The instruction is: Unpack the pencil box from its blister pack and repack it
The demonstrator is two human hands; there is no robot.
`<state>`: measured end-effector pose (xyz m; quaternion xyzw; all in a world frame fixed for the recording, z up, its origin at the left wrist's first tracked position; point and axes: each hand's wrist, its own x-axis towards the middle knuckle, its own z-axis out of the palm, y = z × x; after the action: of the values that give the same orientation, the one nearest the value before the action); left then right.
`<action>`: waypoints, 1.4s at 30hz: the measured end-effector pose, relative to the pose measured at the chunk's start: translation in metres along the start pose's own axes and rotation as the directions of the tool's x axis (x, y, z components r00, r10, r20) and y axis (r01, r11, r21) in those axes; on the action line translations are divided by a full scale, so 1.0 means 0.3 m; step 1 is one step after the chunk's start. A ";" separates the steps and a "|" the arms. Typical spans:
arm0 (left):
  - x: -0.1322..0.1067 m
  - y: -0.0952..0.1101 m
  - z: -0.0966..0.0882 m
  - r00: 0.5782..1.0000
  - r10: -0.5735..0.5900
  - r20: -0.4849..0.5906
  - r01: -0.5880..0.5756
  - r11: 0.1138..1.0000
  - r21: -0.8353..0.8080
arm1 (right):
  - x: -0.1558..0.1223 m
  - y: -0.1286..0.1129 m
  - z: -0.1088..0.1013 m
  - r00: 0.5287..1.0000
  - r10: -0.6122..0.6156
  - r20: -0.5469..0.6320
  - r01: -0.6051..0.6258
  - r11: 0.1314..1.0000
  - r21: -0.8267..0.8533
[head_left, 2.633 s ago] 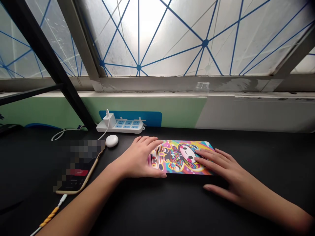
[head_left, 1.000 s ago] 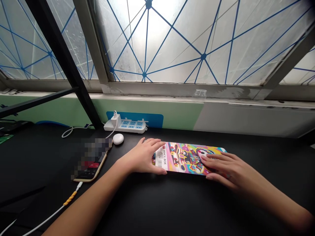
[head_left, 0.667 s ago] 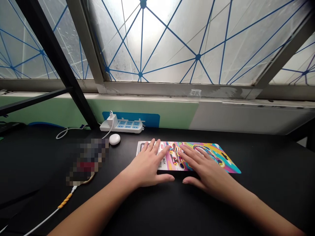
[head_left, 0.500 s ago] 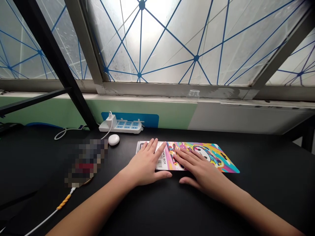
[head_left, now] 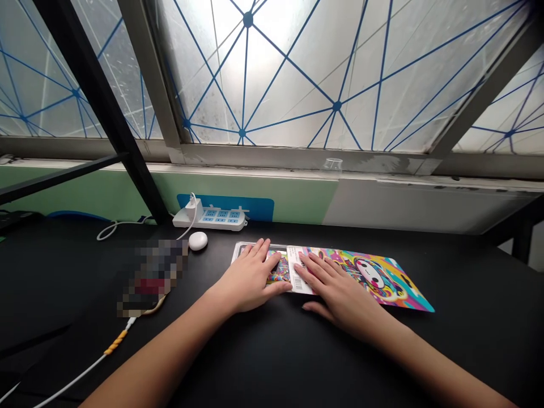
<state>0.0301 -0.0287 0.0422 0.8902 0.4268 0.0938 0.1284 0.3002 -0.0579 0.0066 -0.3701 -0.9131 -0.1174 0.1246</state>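
Note:
A pencil box [head_left: 279, 267] lies on the black table, with colourful printed contents showing near its left end. Its bright cartoon-printed lid [head_left: 406, 289] sticks out well past the box to the right. Across the box's left end rests my left hand [head_left: 246, 279], fingers stretched out and thumb at the near edge; it covers part of the box. My right hand [head_left: 340, 289] lies on the lid with its fingers extended flat, beside the white label with a barcode.
Behind the box, a white power strip [head_left: 221, 218] with a plugged-in charger stands by the wall. A white rounded case [head_left: 198, 241] sits left of the box. A blurred-out object [head_left: 153, 277] with a white cable [head_left: 85, 368] lies further left. A clear cup [head_left: 332, 164] stands on the sill.
My right hand has moved the lid to the right, uncovering more of the box's inside. My left hand stays on the left end. The view has shifted slightly.

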 end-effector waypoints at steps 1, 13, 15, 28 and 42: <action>0.000 0.003 0.002 1.000 -0.015 -0.013 0.015 1.000 -0.001 | 0.007 -0.008 0.005 1.000 -0.004 -0.001 0.004 1.000 0.003; 0.009 -0.003 0.012 0.996 -0.081 -0.032 0.081 0.996 -0.023 | -0.158 0.158 -0.016 0.995 -0.015 -0.094 0.013 1.000 -0.021; 0.008 -0.014 0.001 0.997 -0.075 -0.024 0.074 0.997 -0.033 | -0.202 0.190 -0.014 0.996 -0.006 -0.085 0.002 0.999 -0.055; 0.018 -0.107 -0.022 0.991 -0.133 -0.009 0.133 0.990 -0.046 | -0.187 -0.103 -0.148 0.979 -0.087 -0.185 0.068 0.992 -0.106; 0.026 -0.043 0.016 0.999 -0.022 -0.027 0.024 0.997 0.069 | 0.215 -0.347 0.065 0.989 -0.141 -0.038 0.145 0.939 0.313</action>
<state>0.0267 -0.0155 0.0341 0.8879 0.4416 0.0892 0.0930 0.1794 -0.0830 -0.0042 -0.2773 -0.9436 0.0181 0.1801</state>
